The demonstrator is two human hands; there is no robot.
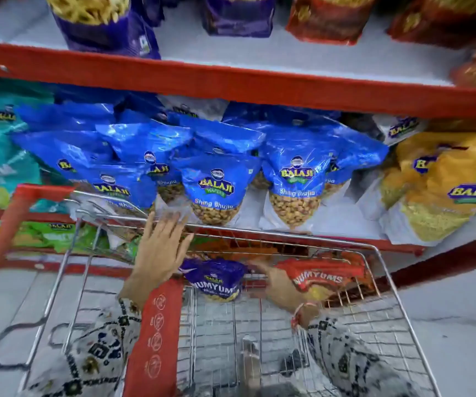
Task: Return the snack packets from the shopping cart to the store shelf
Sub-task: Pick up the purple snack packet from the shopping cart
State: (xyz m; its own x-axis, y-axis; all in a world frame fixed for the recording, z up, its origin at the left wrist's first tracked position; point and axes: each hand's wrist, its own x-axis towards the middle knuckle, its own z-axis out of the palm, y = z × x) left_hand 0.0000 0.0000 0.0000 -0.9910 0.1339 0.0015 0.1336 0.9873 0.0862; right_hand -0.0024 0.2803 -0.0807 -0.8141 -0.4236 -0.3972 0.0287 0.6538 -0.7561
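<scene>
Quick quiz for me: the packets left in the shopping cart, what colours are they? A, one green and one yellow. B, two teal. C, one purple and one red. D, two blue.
C: inside the wire shopping cart lie a purple Numyums packet and a red Numyums packet, with the right hand reaching between them.

left hand (160,247): raised, fingers spread, grip empty | right hand (276,283): reaching forward, blurred, grip unclear
</scene>
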